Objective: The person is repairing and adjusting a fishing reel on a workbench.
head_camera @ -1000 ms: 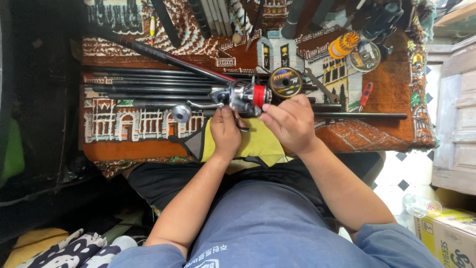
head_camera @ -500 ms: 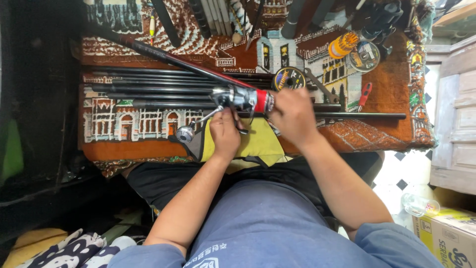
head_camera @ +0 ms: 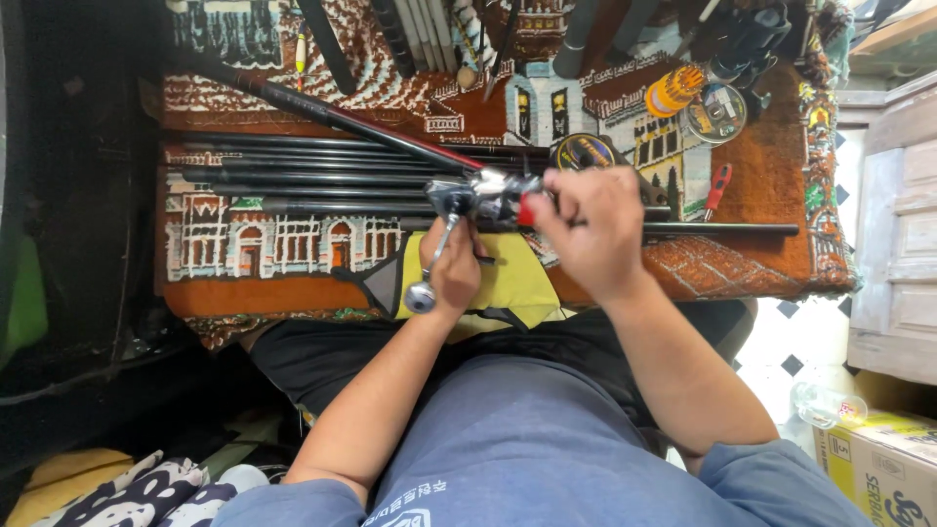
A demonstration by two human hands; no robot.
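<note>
Reel [head_camera: 483, 198] is grasped by both my left hand [head_camera: 454, 268] and right hand [head_camera: 586, 229]; a loose grip risks dropping it onto the rods [head_camera: 322, 181] beyond.

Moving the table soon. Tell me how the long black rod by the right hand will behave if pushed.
The black rod looks round and thin, so it would probably roll on the patterned cloth. Likely light and a bit whippy, since it is long and slender.

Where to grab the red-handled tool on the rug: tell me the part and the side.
Take the red-handled tool by its red grip, coming from the right edge of the rug. It lies flat and slightly tilted, apart from the hands, with bare rug on its right; the rods and spool crowd its left.
</note>
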